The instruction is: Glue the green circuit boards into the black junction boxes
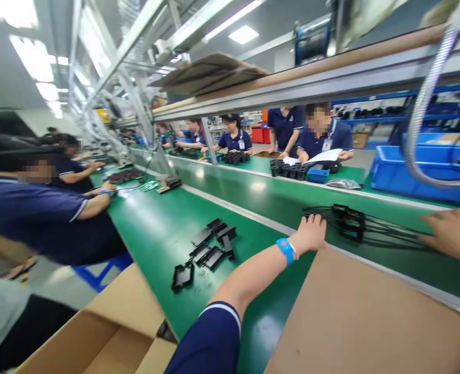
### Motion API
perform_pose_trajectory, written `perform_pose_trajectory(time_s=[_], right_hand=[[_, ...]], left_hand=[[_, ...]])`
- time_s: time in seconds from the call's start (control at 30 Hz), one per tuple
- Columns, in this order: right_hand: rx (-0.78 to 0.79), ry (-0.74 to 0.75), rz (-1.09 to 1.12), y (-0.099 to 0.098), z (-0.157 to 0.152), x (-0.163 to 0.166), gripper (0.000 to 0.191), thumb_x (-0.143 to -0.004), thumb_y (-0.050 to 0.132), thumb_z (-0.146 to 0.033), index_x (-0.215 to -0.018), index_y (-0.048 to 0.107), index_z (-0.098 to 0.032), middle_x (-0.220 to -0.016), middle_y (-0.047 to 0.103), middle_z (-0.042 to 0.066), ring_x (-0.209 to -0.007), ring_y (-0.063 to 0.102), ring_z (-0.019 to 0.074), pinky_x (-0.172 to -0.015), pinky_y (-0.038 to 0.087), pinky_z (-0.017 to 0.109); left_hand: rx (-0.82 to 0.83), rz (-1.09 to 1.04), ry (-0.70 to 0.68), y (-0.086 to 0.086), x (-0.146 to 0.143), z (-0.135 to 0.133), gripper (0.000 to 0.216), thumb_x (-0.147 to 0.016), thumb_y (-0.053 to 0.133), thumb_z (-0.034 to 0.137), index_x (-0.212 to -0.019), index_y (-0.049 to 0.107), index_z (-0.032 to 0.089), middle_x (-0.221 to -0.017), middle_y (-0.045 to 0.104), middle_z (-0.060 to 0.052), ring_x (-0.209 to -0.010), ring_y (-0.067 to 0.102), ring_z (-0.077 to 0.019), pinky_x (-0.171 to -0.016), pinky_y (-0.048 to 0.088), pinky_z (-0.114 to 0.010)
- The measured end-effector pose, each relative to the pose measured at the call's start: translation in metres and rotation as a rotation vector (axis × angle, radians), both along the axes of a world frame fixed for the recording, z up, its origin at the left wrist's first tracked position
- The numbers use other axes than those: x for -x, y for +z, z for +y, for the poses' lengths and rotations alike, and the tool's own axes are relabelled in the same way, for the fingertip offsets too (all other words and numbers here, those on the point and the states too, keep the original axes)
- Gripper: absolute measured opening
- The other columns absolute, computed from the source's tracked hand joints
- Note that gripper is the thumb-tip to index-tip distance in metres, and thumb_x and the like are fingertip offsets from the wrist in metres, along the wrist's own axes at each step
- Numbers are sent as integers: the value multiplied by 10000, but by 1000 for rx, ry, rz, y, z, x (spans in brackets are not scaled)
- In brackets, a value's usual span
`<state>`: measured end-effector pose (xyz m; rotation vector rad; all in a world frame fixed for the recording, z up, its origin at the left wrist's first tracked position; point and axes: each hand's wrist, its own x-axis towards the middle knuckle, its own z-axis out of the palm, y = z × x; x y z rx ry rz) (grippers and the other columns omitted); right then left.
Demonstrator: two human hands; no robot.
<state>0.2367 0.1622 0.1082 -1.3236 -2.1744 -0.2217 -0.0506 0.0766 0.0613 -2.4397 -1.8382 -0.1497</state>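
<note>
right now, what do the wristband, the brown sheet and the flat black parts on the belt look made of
Wristband: bright blue, smooth, probably silicone or plastic.
Brown sheet: matte tan, flat, most likely cardboard.
Flat black parts: thin frames with a slight sheen, likely moulded plastic.

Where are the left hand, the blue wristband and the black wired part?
left hand (312, 231), head view, back of the hand.
blue wristband (286, 250), head view, middle of band.
black wired part (350, 222), head view, its dark body.

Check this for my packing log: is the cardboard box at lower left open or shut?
Open. The cardboard box has its flaps folded outward, and its bare inside walls show from above.
</note>
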Motion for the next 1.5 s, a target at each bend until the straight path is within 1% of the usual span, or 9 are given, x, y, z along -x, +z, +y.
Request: perform_pose_trajectory(time_s=[0.1,0.27,0.4,0.5,0.7,1.0,1.13,1.3,1.5], right_hand=[[145,372,-177,-39,-37,126,170,-815,641,-270,-863,754,-153,-947,689,232,-946,606,320,-790,418,484],[253,747,-241,-66,-122,332,400,-952,412,-314,-1305,565,-207,-1300,567,114,-1199,483,240,-1021,360,396],[359,787,-302,-63,-141,413,608,-860,553,-474,-1407,438,-234,-1420,442,115,-1277,383,314,-1001,355,469],[402,738,-345,-71,-141,410,558,-828,614,-455,-1303,504,-184,-1265,528,121,-1133,491,286,-918,412,452],[401,623,-344,-88,-153,329,368,-885,478,-292,-1210,566,-142,-1073,608,130,-993,556,245,-845,426,347],[471,645,-427,-71,-150,264,271,-927,467,-286,-1040,706,-228,-925,611,87,-927,570,231,-765,428,324],[522,660,-461,-76,-156,259,194,-826,641,-266,-1011,697,-247,-883,609,38,-814,589,186,-691,433,275],[452,566,-425,-87,-153,266,380,-784,682,-288,-1136,600,-172,-1126,576,137,-1051,505,296,-833,410,396],[508,718,-512,-68,-158,259,162,-815,517,-85,-804,641,-188,-837,646,68,-913,522,246,-797,361,405]], left_hand=[[21,-43,-28,-14,53,-80,479,-797,695,450,-1216,587,244,-1411,463,-63,-1302,403,-270,-1067,336,-406],[-111,-116,431,-33,183,-203,366,-926,488,311,-1275,549,221,-1346,503,-142,-1279,406,-347,-990,335,-580],[-135,-149,627,-56,241,-239,496,-881,552,434,-1316,539,196,-1312,530,-183,-1246,409,-443,-896,384,-641],[-131,-170,567,-71,245,-244,413,-862,600,404,-1249,599,262,-1216,610,-108,-1269,403,-407,-944,382,-592],[-147,-240,353,-80,223,-242,216,-887,575,208,-1059,679,285,-1099,668,-48,-1279,428,-338,-977,356,-547],[-132,-367,134,-76,183,-239,227,-799,663,383,-974,673,239,-1076,676,-74,-1209,514,-318,-1050,274,-552],[-148,-398,124,-70,192,-249,348,-789,627,363,-1111,629,233,-1202,629,-91,-1242,483,-317,-1049,302,-535],[-97,-444,230,-71,217,-273,532,-726,628,285,-1247,541,221,-1323,516,-117,-1265,443,-335,-1010,393,-524],[-204,-590,305,-81,240,-289,385,-780,541,207,-1163,562,227,-1220,543,-83,-1144,543,-249,-985,463,-426]])
